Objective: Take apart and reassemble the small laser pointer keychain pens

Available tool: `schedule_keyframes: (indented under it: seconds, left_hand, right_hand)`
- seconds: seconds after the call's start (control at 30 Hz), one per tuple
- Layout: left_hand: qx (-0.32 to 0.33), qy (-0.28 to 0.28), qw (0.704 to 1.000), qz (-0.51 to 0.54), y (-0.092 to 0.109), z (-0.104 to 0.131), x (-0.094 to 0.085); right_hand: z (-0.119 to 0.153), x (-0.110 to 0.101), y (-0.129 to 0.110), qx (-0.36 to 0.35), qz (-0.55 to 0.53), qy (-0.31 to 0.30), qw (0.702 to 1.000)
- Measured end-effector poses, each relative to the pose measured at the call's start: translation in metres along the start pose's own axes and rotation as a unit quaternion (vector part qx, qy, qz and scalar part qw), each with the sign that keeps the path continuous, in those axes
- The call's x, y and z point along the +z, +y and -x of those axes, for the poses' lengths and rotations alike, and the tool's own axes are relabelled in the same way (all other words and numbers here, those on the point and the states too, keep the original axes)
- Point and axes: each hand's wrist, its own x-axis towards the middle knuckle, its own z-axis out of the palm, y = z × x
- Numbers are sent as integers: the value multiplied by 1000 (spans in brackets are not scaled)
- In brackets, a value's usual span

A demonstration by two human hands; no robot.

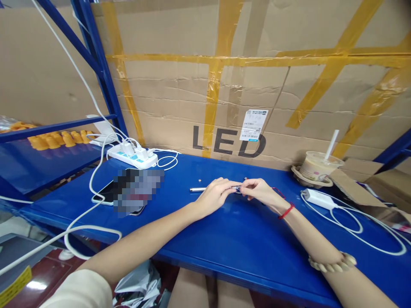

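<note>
A slim silver pen-like rod (197, 189) sticks out to the left from behind my left hand (215, 195), whose fingers are closed around its hidden part. Small shiny metal (237, 188) shows between the fingertips of both hands; I cannot tell whether it is part of the rod. My right hand (260, 192) pinches at this spot, thumb and forefinger together, and what it grips is mostly covered. A tiny silver piece (199, 180) lies on the blue table (224, 239) beyond the rod. Behind my right hand a thin red cord (278, 192) shows in part.
To the left are a black-screened phone (109, 190), a blurred-out item (138, 192) and a white power strip (133, 156) with cables. On the right stand a drink cup (321, 166) in a carton holder and a white adapter (319, 199). A large cardboard box (167, 98) closes the back.
</note>
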Motion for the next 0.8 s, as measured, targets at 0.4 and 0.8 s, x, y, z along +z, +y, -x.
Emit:
schedule_keyframes:
  seconds: [0.4,0.8]
  left_hand:
    - [-109,21,990,85,-6,-8,8]
    - [-134,-59,974,175,-6,-2,6]
  right_hand:
    - [2,2,-5,-260,135,105,950]
    - [6,-5,-5,-315,259,25,913]
